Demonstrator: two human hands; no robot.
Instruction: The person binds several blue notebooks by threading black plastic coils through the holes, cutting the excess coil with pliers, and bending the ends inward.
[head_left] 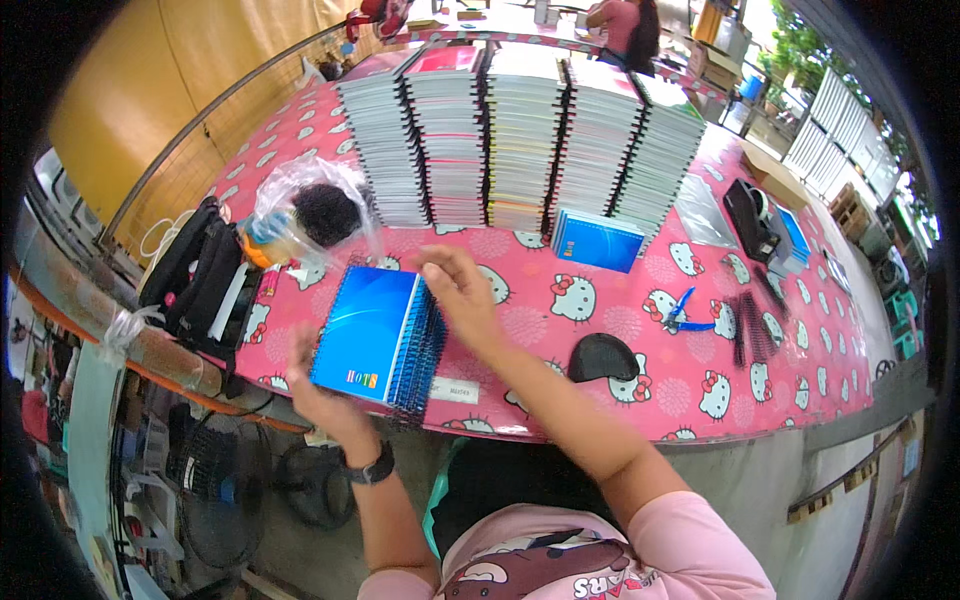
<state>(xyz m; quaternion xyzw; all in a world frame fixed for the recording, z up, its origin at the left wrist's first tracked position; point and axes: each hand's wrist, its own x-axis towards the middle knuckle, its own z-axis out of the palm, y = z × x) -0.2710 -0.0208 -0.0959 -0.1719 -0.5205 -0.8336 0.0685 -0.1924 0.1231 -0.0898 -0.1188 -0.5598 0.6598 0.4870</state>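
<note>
Two bare hands frame a pile of blue-covered spiral notebooks (365, 325) at the near left of a desk (520, 325) spread with a pink, cat-face-patterned cover. The pile lies flat, directly in front of the left shoulder, its coil bindings gathered along the right side; that shared direction probably helps the covers sit level and the edges line up. The position near the front rim likely spares the worker a long reach.

The left hand (335, 405), blurred, is spread along the pile's left edge, palm turned inward like a side guard, a black wristwatch (372, 467) on its wrist. The right hand (462, 300) bends in from across the body, fingers half curled by the upper right corner, its forearm slanting over the desk. The hands are apart, with the pile between them; whether the right fingers grip a cover or coil cannot be told.

Behind, five tall stacks of spiral-bound books (525, 150) stand side by side at the back, presumably to leave the front for handwork. A smaller set of blue notebooks (600, 243) rests before them. To the right lie blue-handled pliers (685, 315) and loose black binding coils (750, 325), apparently within the right hand's reach.
</note>
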